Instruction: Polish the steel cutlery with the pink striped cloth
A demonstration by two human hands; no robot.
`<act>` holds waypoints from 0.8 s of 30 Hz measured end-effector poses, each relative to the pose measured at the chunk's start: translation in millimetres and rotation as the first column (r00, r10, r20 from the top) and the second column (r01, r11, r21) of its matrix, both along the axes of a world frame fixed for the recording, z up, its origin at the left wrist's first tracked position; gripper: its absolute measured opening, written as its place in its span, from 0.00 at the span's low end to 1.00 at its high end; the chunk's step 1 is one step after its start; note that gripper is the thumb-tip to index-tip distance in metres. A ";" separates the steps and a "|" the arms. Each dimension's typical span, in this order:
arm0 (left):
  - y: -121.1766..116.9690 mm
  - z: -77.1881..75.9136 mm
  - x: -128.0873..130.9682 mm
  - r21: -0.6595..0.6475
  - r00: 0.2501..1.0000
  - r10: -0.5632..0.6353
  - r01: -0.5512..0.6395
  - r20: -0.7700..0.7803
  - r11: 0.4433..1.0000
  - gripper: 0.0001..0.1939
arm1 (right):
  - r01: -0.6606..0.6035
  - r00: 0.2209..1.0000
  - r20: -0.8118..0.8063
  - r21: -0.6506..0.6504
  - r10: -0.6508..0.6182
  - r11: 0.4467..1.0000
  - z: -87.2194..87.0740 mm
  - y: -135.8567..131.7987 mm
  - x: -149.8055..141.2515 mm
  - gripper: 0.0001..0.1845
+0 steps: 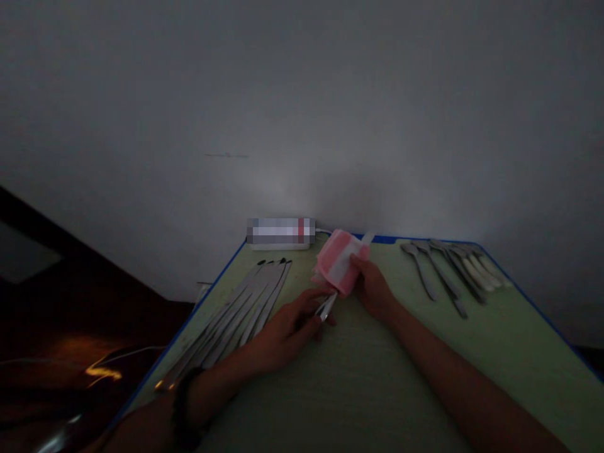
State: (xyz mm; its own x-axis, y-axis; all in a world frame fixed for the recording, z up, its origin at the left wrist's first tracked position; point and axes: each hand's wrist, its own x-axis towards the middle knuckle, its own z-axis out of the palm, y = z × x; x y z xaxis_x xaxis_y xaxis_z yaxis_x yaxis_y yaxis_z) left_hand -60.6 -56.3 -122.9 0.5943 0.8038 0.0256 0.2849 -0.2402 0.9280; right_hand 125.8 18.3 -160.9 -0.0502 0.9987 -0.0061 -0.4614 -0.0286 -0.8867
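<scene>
My left hand [295,324] is closed on the shiny handle of a metal utensil [327,306], above the middle of the table. The utensil's other end goes under a pink and white striped cloth [343,258], so its kind is hidden. Gripping that cloth is my right hand [375,286], with the thumb pressed on its front. Left of my hands lies a row of several long, slim metal utensils [255,296], partly covered by my left forearm. To the right, several spoons [418,267] lie side by side, some with pale handles.
The pale green table [368,384] has a blue edge and stands against a grey wall [302,113]. A white box [280,245], its front blurred out, sits at the back edge with a white cable beside it. Left of the table the floor is dark, with a thin cable.
</scene>
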 end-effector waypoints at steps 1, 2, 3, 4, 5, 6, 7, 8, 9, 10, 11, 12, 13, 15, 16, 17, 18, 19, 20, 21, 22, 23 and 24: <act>0.0 0.3 0.1 0.007 1.000 0.002 -0.002 -0.008 1.000 0.21 | 0.003 1.000 -0.012 -0.007 -0.003 1.000 0.1 0.1 -0.3 0.19; -0.1 0.6 0.4 0.012 1.000 0.004 -0.004 -0.015 1.000 0.22 | 0.001 1.000 -0.023 -0.014 -0.001 1.000 0.1 0.3 -0.5 0.18; -0.1 0.9 0.7 0.016 1.000 0.007 -0.006 -0.021 1.000 0.23 | -0.005 1.000 -0.031 -0.021 0.004 1.000 -0.1 0.7 -0.6 0.18; -0.1 1.0 1.0 0.016 1.000 0.008 -0.008 -0.024 1.000 0.24 | -0.003 0.999 -0.035 -0.025 0.002 1.000 -0.5 1.1 -0.7 0.18; 0.0 1.1 1.3 0.014 1.000 0.008 -0.007 -0.027 1.000 0.25 | 0.000 0.999 -0.033 -0.026 0.000 1.000 -0.9 1.5 -0.8 0.17; 0.1 1.1 1.5 0.010 1.000 0.008 -0.008 -0.028 1.000 0.26 | 0.002 1.000 -0.027 -0.024 -0.003 1.000 -1.5 2.0 -0.8 0.17; 0.3 0.9 1.6 0.005 0.999 0.010 -0.010 -0.031 1.000 0.27 | 0.003 1.000 -0.019 -0.022 -0.004 1.000 -2.2 2.3 -0.9 0.17; 0.6 0.7 1.7 0.000 0.999 0.012 -0.012 -0.036 1.000 0.28 | 0.002 1.000 -0.011 -0.021 -0.003 1.000 -2.9 2.6 -0.9 0.16; 0.9 0.4 1.6 -0.004 0.999 0.013 -0.013 -0.041 1.000 0.28 | 0.001 1.000 -0.003 -0.019 -0.001 1.000 -3.6 2.8 -1.0 0.16; 1.2 0.1 1.5 -0.009 0.999 0.011 -0.012 -0.044 1.000 0.29 | 0.000 1.000 0.004 -0.016 0.000 1.000 -4.3 2.9 -1.1 0.15; 1.5 -0.2 1.3 -0.012 0.999 0.008 -0.009 -0.045 1.000 0.29 | 0.000 1.000 0.009 -0.014 0.000 1.000 -5.0 3.0 -1.2 0.15; 1.8 -0.6 1.1 -0.015 0.999 0.005 -0.006 -0.045 1.000 0.29 | -0.001 1.000 0.014 -0.012 0.002 1.000 -5.6 3.1 -1.3 0.15; 2.0 -0.9 0.8 -0.018 0.999 0.002 -0.003 -0.043 1.000 0.29 | -0.002 1.000 0.019 -0.010 0.002 1.000 -6.4 3.2 -1.3 0.15; 2.3 -1.5 0.4 -0.023 0.999 0.000 -0.001 -0.039 1.000 0.30 | 0.004 0.999 0.032 -0.008 -0.003 1.000 -8.0 3.9 -1.0 0.15; 2.3 -1.6 0.3 -0.025 0.999 0.002 -0.003 -0.037 1.000 0.29 | 0.009 0.999 0.039 -0.011 -0.009 1.000 -8.9 4.4 -0.7 0.15; 2.3 -1.7 0.1 -0.027 0.999 0.002 -0.003 -0.035 1.000 0.29 | 0.016 0.999 0.047 -0.013 -0.015 1.000 -9.9 5.0 -0.2 0.15; 2.3 -1.8 0.0 -0.030 1.000 0.000 -0.001 -0.031 1.000 0.29 | 0.023 0.998 0.056 -0.013 -0.022 1.000 -10.9 5.4 0.3 0.15; 2.2 -1.8 -0.1 -0.033 1.000 -0.003 0.002 -0.027 0.999 0.29 | 0.030 0.997 0.065 -0.010 -0.029 0.999 -11.8 5.8 0.9 0.14; 2.2 -1.7 -0.1 -0.036 1.000 -0.006 0.005 -0.023 0.999 0.29 | 0.035 0.997 0.075 -0.006 -0.034 0.999 -12.5 6.0 1.6 0.13; 2.1 -1.6 -0.1 -0.039 1.000 -0.010 0.009 -0.022 0.999 0.29 | 0.039 0.996 0.084 -0.001 -0.039 0.999 -13.0 5.9 2.3 0.13; 2.1 -1.5 0.0 -0.042 1.000 -0.011 0.010 -0.025 0.999 0.29 | 0.044 0.995 0.091 0.004 -0.044 0.999 -13.1 5.6 3.0 0.12; 2.0 -1.5 0.1 -0.043 1.000 -0.009 0.008 -0.029 0.999 0.29 | 0.045 0.994 0.100 0.007 -0.045 0.999 -12.9 5.0 3.7 0.12; 2.0 -1.4 0.2 -0.042 1.000 -0.006 0.005 -0.031 0.999 0.29 | 0.041 0.993 0.107 0.008 -0.041 0.999 -12.4 4.3 4.2 0.12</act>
